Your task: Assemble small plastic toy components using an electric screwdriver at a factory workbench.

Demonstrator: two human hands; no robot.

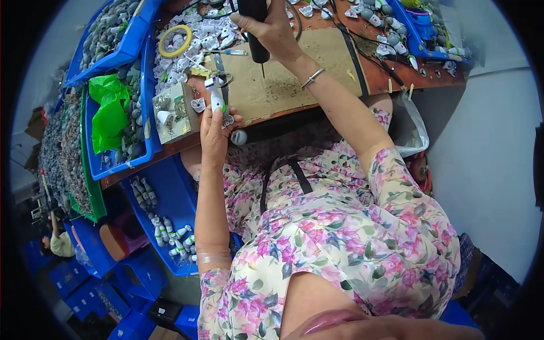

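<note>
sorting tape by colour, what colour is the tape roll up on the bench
Yellow: the tape roll lies on white parts, clearest in the head view.

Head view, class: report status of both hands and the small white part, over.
Left hand pins small white plastic part on brown cardboard mat. Right hand grips black electric screwdriver, bit above mat. Nothing between.

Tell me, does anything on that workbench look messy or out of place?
Yes. Small white plastic parts lie scattered loose around the yellow tape roll instead of in the blue bins, and the cardboard mat looks scuffed and gouged.
</note>
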